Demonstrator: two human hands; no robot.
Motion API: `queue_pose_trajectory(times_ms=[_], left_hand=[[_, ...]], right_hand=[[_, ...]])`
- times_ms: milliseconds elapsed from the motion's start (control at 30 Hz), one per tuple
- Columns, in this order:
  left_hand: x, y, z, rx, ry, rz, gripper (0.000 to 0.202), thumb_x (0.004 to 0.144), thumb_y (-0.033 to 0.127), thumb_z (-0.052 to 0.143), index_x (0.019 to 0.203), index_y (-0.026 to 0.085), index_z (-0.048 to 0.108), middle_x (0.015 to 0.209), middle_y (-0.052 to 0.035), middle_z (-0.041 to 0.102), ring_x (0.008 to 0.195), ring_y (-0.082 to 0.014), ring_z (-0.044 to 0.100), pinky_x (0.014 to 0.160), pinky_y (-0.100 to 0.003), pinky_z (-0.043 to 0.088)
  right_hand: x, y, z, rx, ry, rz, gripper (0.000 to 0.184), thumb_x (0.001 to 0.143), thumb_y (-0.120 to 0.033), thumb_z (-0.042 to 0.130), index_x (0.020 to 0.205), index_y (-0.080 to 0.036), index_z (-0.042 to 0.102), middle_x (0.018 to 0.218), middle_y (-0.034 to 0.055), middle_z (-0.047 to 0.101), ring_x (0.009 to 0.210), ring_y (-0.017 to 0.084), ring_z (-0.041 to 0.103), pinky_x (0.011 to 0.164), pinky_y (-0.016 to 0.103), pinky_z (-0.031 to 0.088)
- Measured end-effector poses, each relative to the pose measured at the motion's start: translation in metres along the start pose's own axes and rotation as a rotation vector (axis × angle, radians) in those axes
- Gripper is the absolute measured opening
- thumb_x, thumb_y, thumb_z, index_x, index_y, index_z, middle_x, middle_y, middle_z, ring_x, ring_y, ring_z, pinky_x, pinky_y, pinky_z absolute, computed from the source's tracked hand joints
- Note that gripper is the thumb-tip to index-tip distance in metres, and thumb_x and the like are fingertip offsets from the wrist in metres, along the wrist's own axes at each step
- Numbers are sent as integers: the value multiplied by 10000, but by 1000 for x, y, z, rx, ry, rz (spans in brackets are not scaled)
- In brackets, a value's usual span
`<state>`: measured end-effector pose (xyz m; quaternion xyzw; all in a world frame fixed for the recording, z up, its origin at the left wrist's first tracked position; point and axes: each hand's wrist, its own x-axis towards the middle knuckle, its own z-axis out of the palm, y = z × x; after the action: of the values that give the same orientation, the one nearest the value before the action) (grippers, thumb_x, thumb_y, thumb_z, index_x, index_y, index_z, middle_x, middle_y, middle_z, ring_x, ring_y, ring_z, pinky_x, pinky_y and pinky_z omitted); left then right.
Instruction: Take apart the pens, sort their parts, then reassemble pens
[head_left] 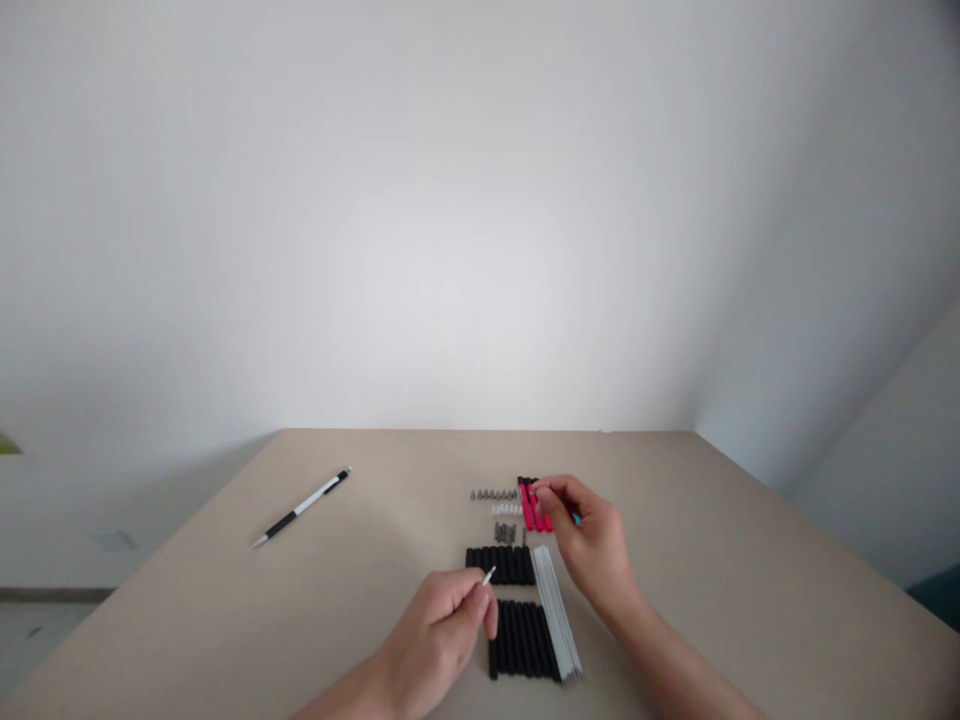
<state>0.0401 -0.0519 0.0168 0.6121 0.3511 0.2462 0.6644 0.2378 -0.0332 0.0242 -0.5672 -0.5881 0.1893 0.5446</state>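
Observation:
My left hand [442,625] is closed in a pinch on a thin white pen part [489,575], held over the near row of black tubes [523,640]. My right hand [589,540] reaches to the red pen caps [531,508] at the back, its fingertips pinching one of them. Between the hands lie a second row of black grips [500,565] and a bundle of white barrels [557,610]. Small metal tips [493,494], white bits [506,509] and springs [504,532] are lined up left of the red caps.
An assembled white-and-black pen [302,507] lies by itself at the left on the beige table [750,560]. A white wall stands behind the table's far edge. The table's right edge drops off toward the floor.

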Motion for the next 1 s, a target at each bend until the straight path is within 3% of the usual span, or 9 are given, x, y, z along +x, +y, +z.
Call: queue_pose_trajectory(times_ms=[133, 267, 433, 633, 1000], left_hand=[[0, 0, 0, 15, 1, 5, 532, 798, 690, 407, 687, 173, 462, 365, 114, 256, 301, -53, 184, 363, -199, 78], [0, 2, 0, 27, 3, 4, 535, 798, 691, 405, 684, 172, 462, 367, 113, 256, 308, -54, 182, 367, -201, 84], [0, 3, 0, 38, 5, 8, 542, 797, 695, 399, 677, 171, 461, 367, 111, 259, 314, -55, 184, 375, -204, 86], [1, -2, -2, 39, -10, 18, 508, 831, 650, 397, 685, 168, 467, 370, 109, 262, 317, -56, 192, 387, -209, 79], [2, -2, -3, 87, -5, 33, 509, 840, 644, 389, 686, 166, 470, 374, 106, 251, 335, -61, 199, 396, -217, 93]], right_hand=[[3, 5, 2, -161, -12, -39, 215, 855, -301, 489, 847, -182, 668, 814, 60, 679, 741, 195, 606, 685, 286, 456], [3, 7, 4, -302, -101, -118, 199, 823, -196, 473, 803, -188, 671, 812, 52, 672, 798, 202, 605, 746, 304, 447], [3, 13, 3, -426, -165, -83, 163, 791, -142, 515, 821, -184, 670, 820, 46, 672, 820, 208, 594, 767, 318, 441], [3, 12, 3, -483, -271, -216, 275, 813, -27, 440, 811, -167, 676, 835, 68, 636, 858, 201, 552, 771, 309, 431], [2, 5, 3, -559, -408, -239, 218, 793, -19, 514, 767, -176, 662, 789, 43, 657, 854, 196, 533, 774, 296, 400]])
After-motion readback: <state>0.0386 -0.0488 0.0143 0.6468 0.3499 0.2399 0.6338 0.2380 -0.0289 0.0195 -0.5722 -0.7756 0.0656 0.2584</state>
